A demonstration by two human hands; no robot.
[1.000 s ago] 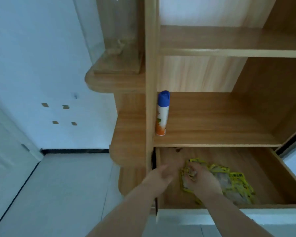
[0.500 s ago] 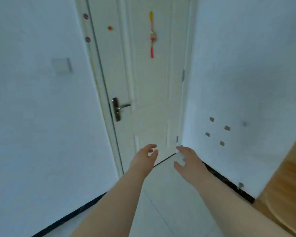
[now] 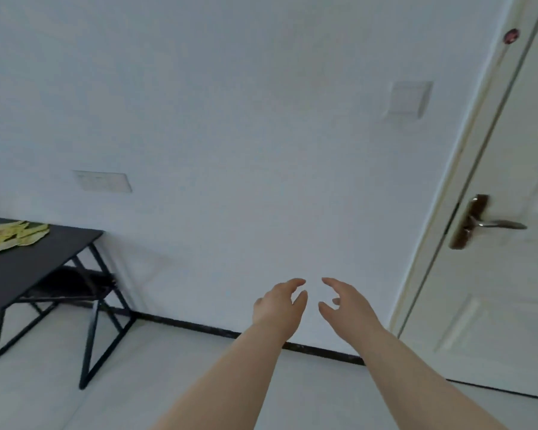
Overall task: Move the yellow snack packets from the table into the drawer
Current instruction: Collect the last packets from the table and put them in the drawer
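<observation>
— Sitting way off at the left edge of the view: a loose heap of flat yellow snack packets [image 3: 14, 235], on the matte black tabletop [image 3: 50, 262] of a metal-framed side table, close to the white wall.

— And the hands?

— Both out front, centre of view, carrying nothing. The left hand [image 3: 277, 302] and right hand [image 3: 347, 301] face each other, fingers loosely curved, with a gap between them.

— Which way to the packets?

— Left and further off, well apart from both hands. The left hand is the nearer one. The heap spreads sideways along the tabletop, but single packets are too small to tell how each one lies.

— How do they look?

— Thin, overlapping, pale print on yellow. Light and slippery, I'd guess, so gathering from both sides looks sensible.

— The drawer?

— Not in view. Only a cream panelled door [image 3: 510, 305] with a metal lever handle [image 3: 491, 225], off to the right.
</observation>
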